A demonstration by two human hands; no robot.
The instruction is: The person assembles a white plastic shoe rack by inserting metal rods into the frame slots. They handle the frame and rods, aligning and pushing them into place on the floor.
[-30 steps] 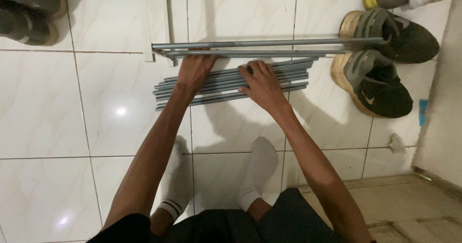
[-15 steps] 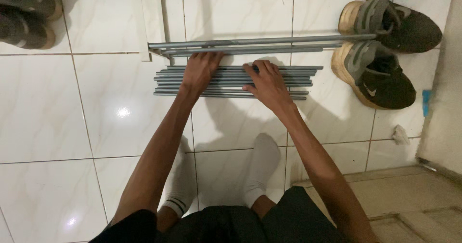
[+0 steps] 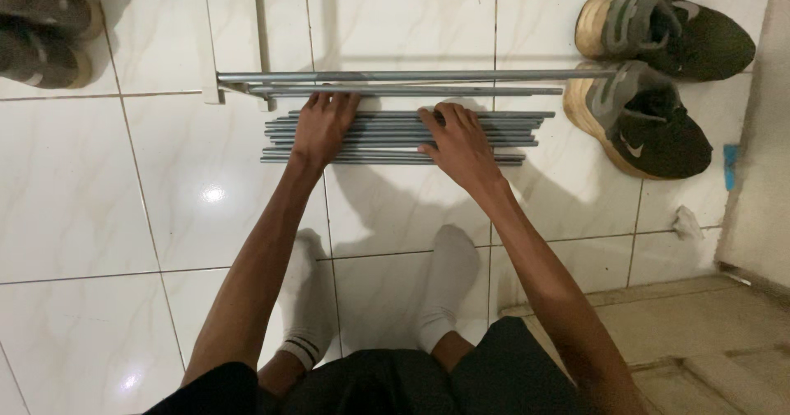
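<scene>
Flat on the white tiled floor (image 3: 123, 176), a bundle of grey metal rods (image 3: 395, 138), laid side by side and running left to right. Pressed palm-down on the bundle's left part, the left hand (image 3: 322, 127), fingers spread and reaching its far edge. Pressed likewise right of the bundle's middle, the right hand (image 3: 461, 145), fingers fanned over the rods. Each hand's grip wide and flat: nothing closed around, only resting on top. Rod ends sticking out past both hands, the right-hand ends slightly uneven.

Just beyond the bundle, near the fingertips, two longer grey rods (image 3: 395, 82), parallel to it, joined at their left end to a white frame piece (image 3: 212, 90) with a thin white bar (image 3: 262, 20) running away from it. Right of the rods, close to their tips, a pair of dark camouflage sneakers (image 3: 650, 127) with tan soles, the long rods' right end overlapping them. At the top left corner, dark shoes (image 3: 41, 28). Below the bundle, two feet in white socks (image 3: 444, 283). At lower right, a tan raised step (image 3: 699, 333).
</scene>
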